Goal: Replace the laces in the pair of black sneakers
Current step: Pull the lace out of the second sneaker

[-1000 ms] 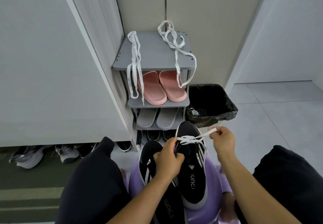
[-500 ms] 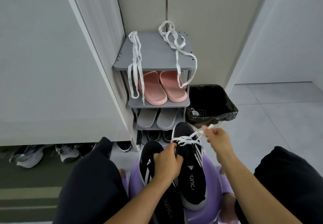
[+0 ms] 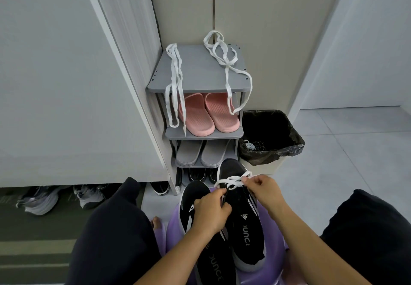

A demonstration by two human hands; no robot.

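Note:
Two black sneakers rest on a purple stool [image 3: 273,260] between my knees. The right sneaker [image 3: 242,229] carries a white lace [image 3: 231,181] threaded near its toe. My right hand [image 3: 264,190] pinches the end of that lace just above the shoe. My left hand [image 3: 211,213] grips the same sneaker at its eyelet edge, fingers closed on it. The left sneaker [image 3: 193,198] lies beside it without a lace, partly hidden by my left forearm. Two more white laces, one at left [image 3: 174,84] and one at right [image 3: 226,62], hang over the grey shoe rack [image 3: 198,73].
The rack holds pink slippers [image 3: 209,113], grey slippers [image 3: 200,153] and dark shoes below. A bin with a black bag [image 3: 271,138] stands right of it. More sneakers [image 3: 42,198] sit under the cabinet at left. Grey tile floor spreads to the right.
My right hand has come in from the right toward the toe of the sneaker, slackening the lace end it holds. The left hand has stayed on the shoe.

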